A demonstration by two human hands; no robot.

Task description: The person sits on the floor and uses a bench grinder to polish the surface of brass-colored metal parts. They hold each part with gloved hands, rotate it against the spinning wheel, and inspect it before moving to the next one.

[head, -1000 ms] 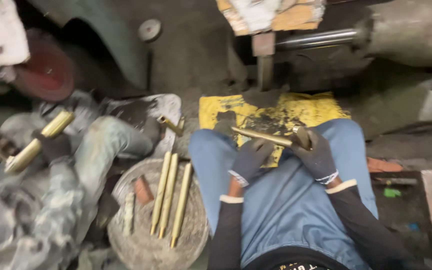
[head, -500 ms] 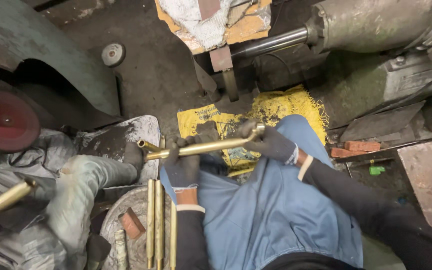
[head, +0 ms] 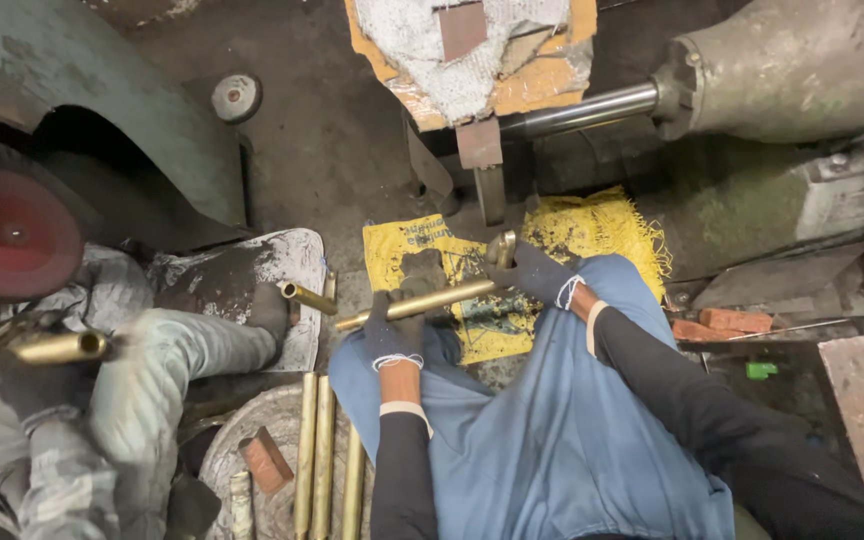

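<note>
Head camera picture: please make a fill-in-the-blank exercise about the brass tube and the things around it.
1. Both gloved hands, left hand and right hand, grip one long ____ tube.
2. Under the tube lies a ____ woven sack.
3. The apron over the person's lap is ____.
4. The big wheel at the left edge is ____.

Missing words: brass; yellow; blue; red

Glossy brass tube (head: 422, 301) in dark knitted-cloth gloved hands, over rough yellow woven sack (head: 592, 225).
</note>
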